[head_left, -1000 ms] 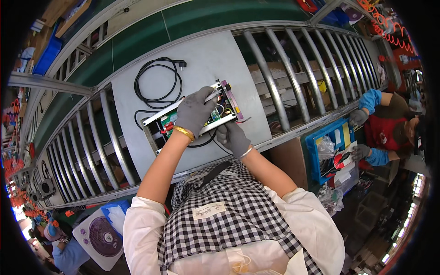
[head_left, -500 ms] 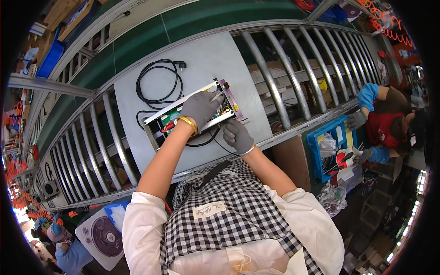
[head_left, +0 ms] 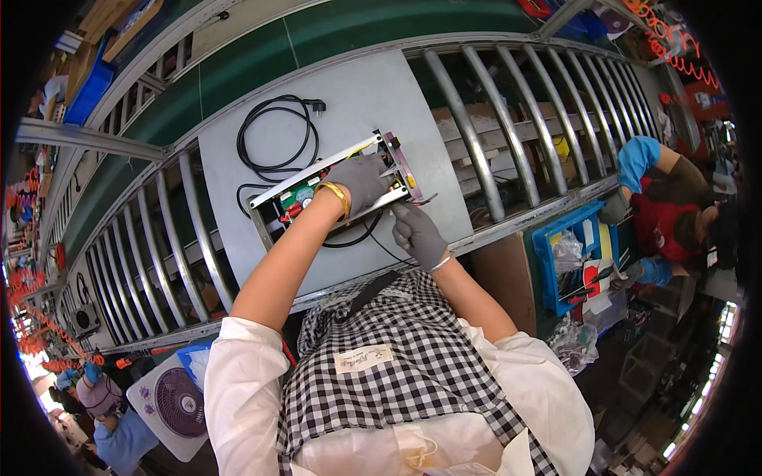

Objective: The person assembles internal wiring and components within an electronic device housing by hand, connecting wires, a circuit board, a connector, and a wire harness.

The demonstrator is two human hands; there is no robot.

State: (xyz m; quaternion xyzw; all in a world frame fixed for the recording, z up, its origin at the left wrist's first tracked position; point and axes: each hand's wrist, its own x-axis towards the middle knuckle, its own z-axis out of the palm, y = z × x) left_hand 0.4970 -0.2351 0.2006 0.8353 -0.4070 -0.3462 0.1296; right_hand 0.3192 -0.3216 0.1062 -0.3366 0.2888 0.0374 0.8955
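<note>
An open metal electronics chassis [head_left: 266, 208] lies at a slant on a grey board [head_left: 421, 127]. Green circuitry [head_left: 300, 194] and red parts show inside it, and a purple panel [head_left: 402, 163] closes its right end. My left hand [head_left: 357, 181], in a grey glove, reaches over the near rail into the chassis; its fingers are curled near the panel, their tips hidden. My right hand [head_left: 419, 236], gloved too, is closed at the near right corner, with a thin dark piece [head_left: 429, 200] just beyond its fingertips. What either hand grips is not clear.
A coiled black power cord [head_left: 275, 168] with a plug lies behind the chassis. Metal rollers [head_left: 484, 143] flank the board on both sides. At right, a co-worker's gloved hand [head_left: 613, 208] is near a blue bin [head_left: 548, 262]. A purple-and-white fan [head_left: 178, 402] stands lower left.
My left hand has shifted slightly right and deeper over the chassis's right end. My right hand has moved up against the near corner. The co-worker's arm at right has moved a little.
</note>
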